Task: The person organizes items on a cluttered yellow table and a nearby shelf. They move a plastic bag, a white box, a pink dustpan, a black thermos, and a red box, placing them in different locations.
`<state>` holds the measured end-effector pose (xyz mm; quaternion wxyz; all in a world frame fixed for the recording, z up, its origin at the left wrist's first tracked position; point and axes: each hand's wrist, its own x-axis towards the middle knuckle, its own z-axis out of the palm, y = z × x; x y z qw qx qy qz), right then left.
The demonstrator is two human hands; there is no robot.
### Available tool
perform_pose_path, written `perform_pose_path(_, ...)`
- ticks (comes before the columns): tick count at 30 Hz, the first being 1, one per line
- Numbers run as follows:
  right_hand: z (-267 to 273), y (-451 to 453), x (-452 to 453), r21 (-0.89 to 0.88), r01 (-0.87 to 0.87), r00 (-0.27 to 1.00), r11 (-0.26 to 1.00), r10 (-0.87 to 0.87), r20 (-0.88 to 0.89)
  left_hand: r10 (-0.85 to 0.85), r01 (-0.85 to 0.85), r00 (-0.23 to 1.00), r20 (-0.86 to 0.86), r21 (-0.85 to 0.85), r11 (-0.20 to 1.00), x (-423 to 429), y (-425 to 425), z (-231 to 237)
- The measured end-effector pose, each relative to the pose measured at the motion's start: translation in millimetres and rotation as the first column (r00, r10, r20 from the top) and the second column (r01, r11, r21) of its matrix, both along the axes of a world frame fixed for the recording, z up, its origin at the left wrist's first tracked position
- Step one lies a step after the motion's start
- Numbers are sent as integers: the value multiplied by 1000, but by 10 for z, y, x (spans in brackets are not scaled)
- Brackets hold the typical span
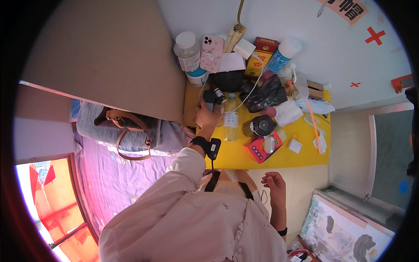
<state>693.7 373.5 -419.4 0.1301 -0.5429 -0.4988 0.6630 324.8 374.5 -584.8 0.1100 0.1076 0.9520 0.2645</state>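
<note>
My left hand [205, 117] reaches over the left part of the yellow table [226, 160] and grips a black and grey object [208, 100], whose kind I cannot make out. Just beyond it lies a small dark bottle with a white label [220, 94]. To the right of this hand is a clear plastic bottle of pale yellow liquid [231, 119], with a white cable crossing near it. My right hand [275, 182] hangs in front of the table edge, its fingers loosely curled and apart from any object.
At the back stand a pink phone [212, 54], lidded jars [187, 52], a red-yellow box [261, 57] and a spray can [283, 54]. A black plastic bag [265, 93], a dark flask [262, 126], a pink box [262, 149] and an earphone case [269, 144] crowd the right. A brown panel [114, 55] borders the left.
</note>
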Motion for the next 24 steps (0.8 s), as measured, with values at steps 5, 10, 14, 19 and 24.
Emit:
perform_pose_path(5, 10, -39, 55, 8, 24, 1000, 1000, -24, 14, -27, 27, 1000, -1, -80, 996, -129, 8, 86)
perform_pose_path(10, -7, -59, 124, 7, 47, 998, 999, -47, 44, 6, -6, 998, 61, 6, 1000, -271, -143, 360)
perform_pose_path(14, -57, -65, 101, 3, 32, 999, 999, -32, -13, -38, 39, 996, -81, 10, 999, -259, -246, 417)
perform_pose_path(19, -54, -51, 51, 2, 12, 999, 1000, -12, -40, 6, -1, 997, -77, 63, 998, -188, -347, 237)
perform_pose_path(24, -4, -51, 71, 15, 15, 1000, 1000, -16, 16, 43, -25, 982, -183, 99, 995, -176, -367, 58)
